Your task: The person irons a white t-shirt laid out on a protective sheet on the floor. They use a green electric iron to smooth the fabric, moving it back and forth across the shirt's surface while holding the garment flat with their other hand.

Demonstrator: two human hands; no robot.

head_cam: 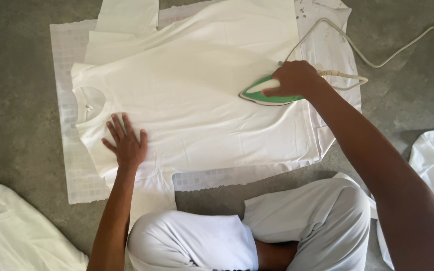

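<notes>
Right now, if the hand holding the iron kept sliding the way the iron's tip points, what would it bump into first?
Probably nothing solid: the right hand aims the iron leftward over the flat white T-shirt, toward its collar.

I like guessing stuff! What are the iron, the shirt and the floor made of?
The iron in the right hand looks like smooth green and white plastic. The shirt looks like soft white cloth, probably cotton, with small creases. The floor looks like rough grey concrete, mottled and dull.

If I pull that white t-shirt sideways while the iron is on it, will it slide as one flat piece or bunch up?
Probably bunch: the white t-shirt is thin, limp cloth lying in soft folds. The left hand pressing flat near the collar and the green iron under the right hand would likely pin it. It looks light.
</notes>
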